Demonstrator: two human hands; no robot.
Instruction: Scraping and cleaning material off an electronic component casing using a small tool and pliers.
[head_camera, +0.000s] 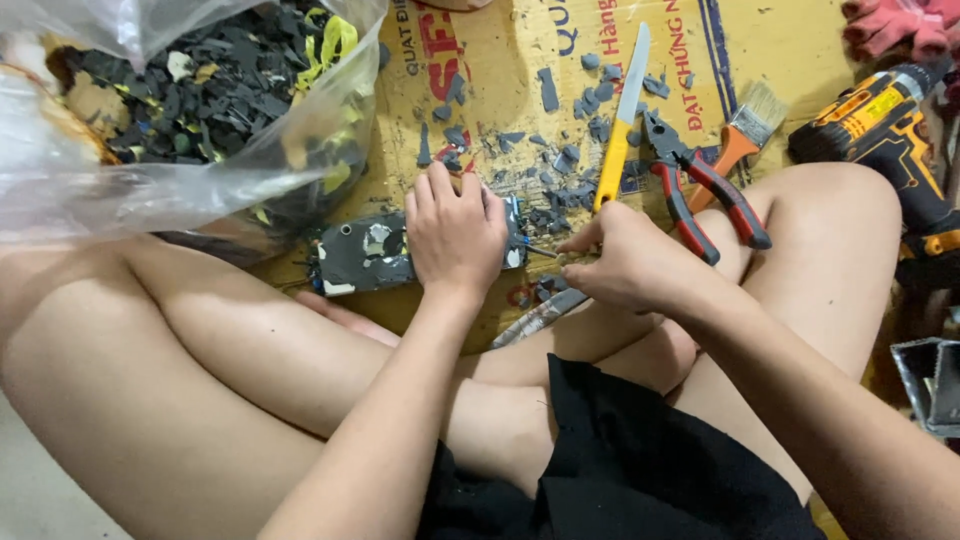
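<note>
My left hand (455, 232) presses flat on a dark, worn phone-like slab (365, 255) that lies on a sheet of cardboard (500, 60). My right hand (625, 265) is closed just to the right of the slab, fingers pinched on a small thin tool whose tip (540, 252) points at the slab's right edge. The tool is mostly hidden by the fingers. Grey broken chips (560, 160) are scattered on the cardboard just beyond both hands.
A clear plastic bag (200, 110) full of dark scrap pieces stands at the left. A yellow-handled knife (622, 120), red-handled pliers (700, 190), a paintbrush (750, 125) and a yellow-black cordless drill (885, 130) lie to the right. My crossed bare legs frame the spot.
</note>
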